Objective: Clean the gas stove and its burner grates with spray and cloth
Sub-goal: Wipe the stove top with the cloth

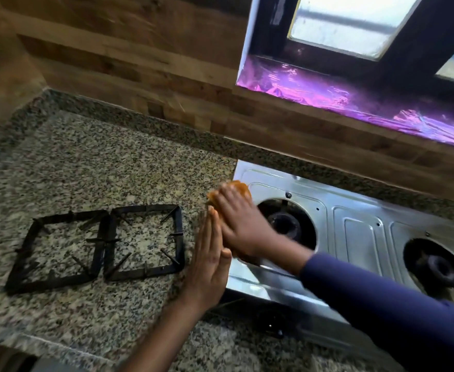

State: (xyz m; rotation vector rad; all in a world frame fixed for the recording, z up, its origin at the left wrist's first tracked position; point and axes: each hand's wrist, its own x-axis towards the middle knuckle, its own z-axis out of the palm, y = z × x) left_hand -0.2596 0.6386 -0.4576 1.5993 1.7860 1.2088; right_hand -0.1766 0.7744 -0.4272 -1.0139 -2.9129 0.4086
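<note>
A speckled granite countertop [86, 157] runs under a wood-patterned wall [140, 76]. On it, the orange cloth [238, 187] lies on the far-left corner of the stainless gas stove [360, 232]. It shows only at 12 o'clock of the right hand's fingertips and at the wrist; the rest is hidden beneath the palm. The right hand [243, 224] lies flat on the cloth, its fingers [227, 200] straight and slightly spread, pressing down rather than gripping. At 7 o'clock of the cloth the left hand [209, 264] stands on edge beside the stove's left side, fingers straight and pressed together, holding nothing, its palm touching the right hand. A dark blue sleeve [381, 299] covers the right forearm.

The left burner [284, 224] sits at 3 o'clock of the right hand, the right burner [438, 269] further along; both are bare. At 9 o'clock of the left hand, two black burner grates [178, 237] lie side by side, touching, flat on the granite. At 1 o'clock, purple foil [327, 89] lines the window sill.
</note>
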